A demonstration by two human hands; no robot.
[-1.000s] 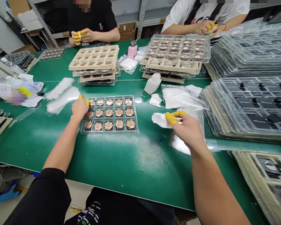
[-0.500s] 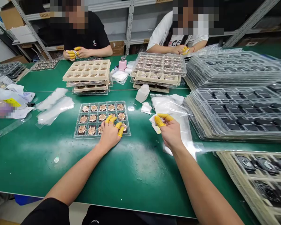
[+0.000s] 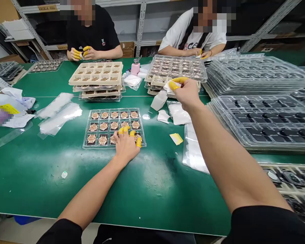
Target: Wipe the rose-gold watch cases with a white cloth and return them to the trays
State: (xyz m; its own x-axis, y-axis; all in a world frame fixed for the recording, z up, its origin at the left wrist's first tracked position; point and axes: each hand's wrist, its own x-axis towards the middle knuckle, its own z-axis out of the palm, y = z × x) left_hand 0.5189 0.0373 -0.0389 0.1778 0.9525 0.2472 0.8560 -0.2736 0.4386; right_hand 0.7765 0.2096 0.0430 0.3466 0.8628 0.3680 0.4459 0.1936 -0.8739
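Note:
A clear plastic tray (image 3: 87,144) lies in front of me, with rows of gold-coloured watch cases (image 3: 103,126) in its compartments. Yellow finger cots cover my fingertips on both hands. My left hand (image 3: 127,145) rests over the tray's lower right part, fingers spread on the watch cases and hiding some of them. Raised to the right, my right hand (image 3: 186,93) pinches a folded white wipe (image 3: 169,88) between thumb and fingers. The wipe is at the top of a small white bottle (image 3: 158,101), which appears tilted. Whether they touch, I cannot tell.
Stacked trays (image 3: 96,73) stand behind, and more trays (image 3: 177,66) are at the back right. Dark parts fill stacked clear trays (image 3: 259,122) on the right. A yellow paper square (image 3: 176,138), plastic bags (image 3: 196,149) and a pink bottle (image 3: 135,67) lie about. Two people work opposite.
My right hand has moved forward with the wipe to the white bottle. The yellow paper square now lies on the table. My left hand stays over the tray.

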